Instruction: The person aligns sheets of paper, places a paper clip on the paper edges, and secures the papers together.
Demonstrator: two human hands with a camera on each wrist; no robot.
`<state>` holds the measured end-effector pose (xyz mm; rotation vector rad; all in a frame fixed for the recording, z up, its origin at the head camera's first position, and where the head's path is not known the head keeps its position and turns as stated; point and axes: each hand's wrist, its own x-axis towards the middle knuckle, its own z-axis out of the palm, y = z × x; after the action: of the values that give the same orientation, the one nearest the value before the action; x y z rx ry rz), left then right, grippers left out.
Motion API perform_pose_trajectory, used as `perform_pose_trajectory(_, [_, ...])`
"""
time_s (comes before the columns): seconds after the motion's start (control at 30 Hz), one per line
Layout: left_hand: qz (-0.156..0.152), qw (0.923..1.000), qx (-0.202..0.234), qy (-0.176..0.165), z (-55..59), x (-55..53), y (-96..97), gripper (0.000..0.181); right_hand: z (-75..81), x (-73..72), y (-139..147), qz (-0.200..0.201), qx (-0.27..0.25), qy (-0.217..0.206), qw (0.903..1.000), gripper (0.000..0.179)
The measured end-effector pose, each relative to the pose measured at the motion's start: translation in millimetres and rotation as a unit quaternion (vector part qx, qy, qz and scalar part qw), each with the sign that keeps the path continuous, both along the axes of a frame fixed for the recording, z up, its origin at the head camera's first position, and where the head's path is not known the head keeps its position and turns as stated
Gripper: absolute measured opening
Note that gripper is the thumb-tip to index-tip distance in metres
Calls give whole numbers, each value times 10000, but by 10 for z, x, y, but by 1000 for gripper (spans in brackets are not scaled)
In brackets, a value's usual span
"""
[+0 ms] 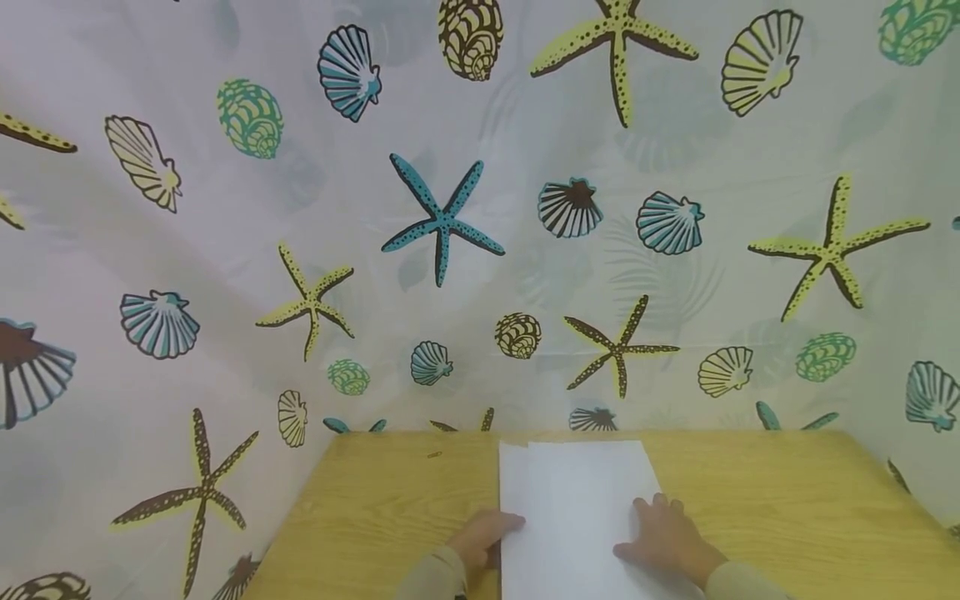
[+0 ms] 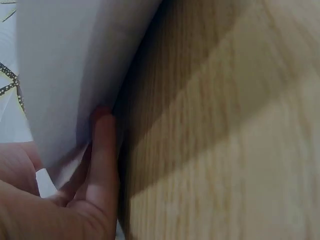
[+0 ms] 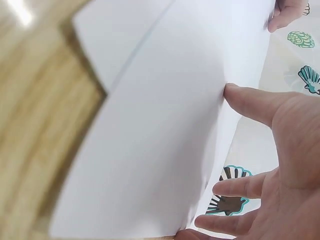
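Note:
White sheets of paper (image 1: 581, 517) lie overlapped on the wooden table, the upper one shifted so that a strip of the lower sheet (image 1: 513, 475) shows along the left. My left hand (image 1: 480, 537) pinches the left edge, thumb on top and fingers (image 2: 104, 150) under the raised paper in the left wrist view. On the right side, my right hand (image 1: 667, 537) rests with its fingers spread at the paper's edge. Its thumb (image 3: 255, 102) touches the top sheet (image 3: 145, 145), which bows upward in the right wrist view.
The wooden table (image 1: 795, 508) extends to both sides of the paper. A small thin clip-like item (image 1: 435, 454) lies near its back edge, left of the sheets. A curtain (image 1: 487, 275) printed with shells and starfish hangs behind and at the sides.

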<state>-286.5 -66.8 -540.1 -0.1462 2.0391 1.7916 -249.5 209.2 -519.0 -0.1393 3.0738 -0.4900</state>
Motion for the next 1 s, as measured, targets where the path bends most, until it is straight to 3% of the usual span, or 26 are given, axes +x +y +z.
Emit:
perform_pose_trajectory(0.1, [-157, 9981, 520, -282, -22, 23, -7, 34, -12, 9, -11, 27, 9, 43, 10000, 76])
perform_pose_trajectory(0.17, [-296, 9969, 648, -349, -24, 32, -7, 38, -14, 14, -19, 41, 22, 50, 10000, 75])
perform_pose_trajectory(0.3, [-473, 9961, 668, -333, -25, 42, 8, 39, -29, 14, -29, 36, 54, 106, 9999, 75])
perform_pose_trajectory(0.5, [-412, 9951, 874, -221, -49, 72, 61, 27, -59, -1, -40, 36, 4, 39, 10000, 77])
perform_pose_trajectory(1.0, [-439, 9962, 758, -5, -58, 102, 104, 26, 7, 16, -122, -30, -474, -57, 9989, 72])
